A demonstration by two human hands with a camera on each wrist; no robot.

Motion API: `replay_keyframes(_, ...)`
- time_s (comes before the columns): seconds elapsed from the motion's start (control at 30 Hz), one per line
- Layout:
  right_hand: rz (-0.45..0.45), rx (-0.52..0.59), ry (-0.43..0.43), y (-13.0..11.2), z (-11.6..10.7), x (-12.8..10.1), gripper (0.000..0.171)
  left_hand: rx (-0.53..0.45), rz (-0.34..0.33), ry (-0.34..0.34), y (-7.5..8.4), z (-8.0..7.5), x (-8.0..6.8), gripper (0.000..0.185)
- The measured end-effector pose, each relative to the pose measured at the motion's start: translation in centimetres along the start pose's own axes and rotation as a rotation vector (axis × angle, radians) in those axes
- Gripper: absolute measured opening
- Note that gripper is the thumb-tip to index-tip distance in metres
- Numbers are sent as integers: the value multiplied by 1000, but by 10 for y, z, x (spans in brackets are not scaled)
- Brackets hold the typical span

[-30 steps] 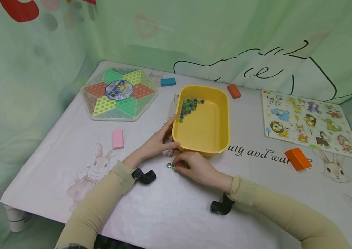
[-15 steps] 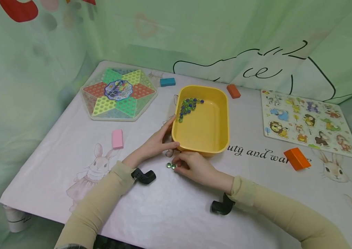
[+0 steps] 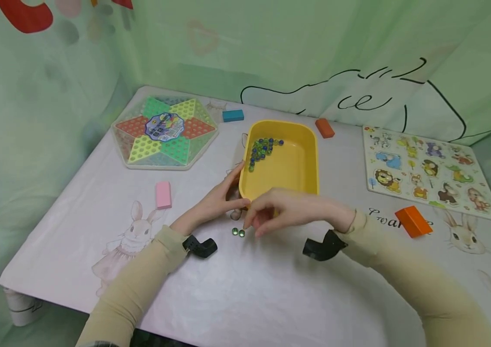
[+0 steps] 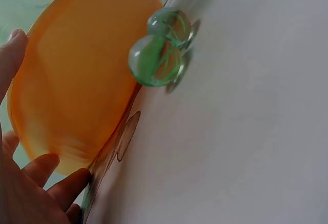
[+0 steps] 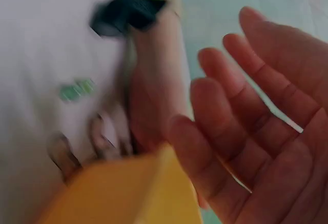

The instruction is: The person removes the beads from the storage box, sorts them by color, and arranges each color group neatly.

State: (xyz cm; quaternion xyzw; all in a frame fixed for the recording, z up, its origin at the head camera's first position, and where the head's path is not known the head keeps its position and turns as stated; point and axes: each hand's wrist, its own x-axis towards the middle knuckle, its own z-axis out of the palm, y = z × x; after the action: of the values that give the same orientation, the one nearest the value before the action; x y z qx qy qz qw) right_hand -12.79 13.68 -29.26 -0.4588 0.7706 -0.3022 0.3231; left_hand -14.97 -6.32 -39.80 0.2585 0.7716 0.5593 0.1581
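A yellow tub (image 3: 301,166) stands mid-table with several blue and green marbles (image 3: 262,146) in its far left corner. My left hand (image 3: 223,198) rests against the tub's near left corner, with fingers (image 4: 46,180) fairly straight along the yellow wall (image 4: 77,80). Two green marbles (image 3: 238,232) lie side by side on the cloth just in front of that corner, large in the left wrist view (image 4: 156,60). My right hand (image 3: 271,214) hovers above the table just right of them, fingers relaxed. Its palm (image 5: 256,126) holds nothing.
A hexagonal checkers board (image 3: 165,132) lies at the far left, an animal puzzle (image 3: 427,166) at the right. Loose blocks: pink (image 3: 163,194), blue (image 3: 233,115), orange (image 3: 325,127) behind the tub and a larger orange one (image 3: 413,220) at right. Green curtains close off the back and left.
My right hand has lifted off the cloth beside the two marbles and now hovers higher, fingers spread. The marbles, the tub and my left hand have stayed put.
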Motion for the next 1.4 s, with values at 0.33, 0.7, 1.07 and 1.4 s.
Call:
replay_keyframes(0.33, 168, 27, 229, 39, -65, 13, 19, 16, 6, 6, -18, 1, 5, 87)
replay_keyframes(0.7, 406, -207, 290, 84, -66, 42, 20, 17, 5, -5, -9, 1, 5, 86)
replay_keyframes(1.07, 448, -340, 272, 89, -57, 57, 22, 26, -11, -12, 22, -2, -7, 85)
replay_keyframes(1.4, 486, -406, 268, 96, -51, 67, 19, 18, -25, -12, 20, -2, -7, 85)
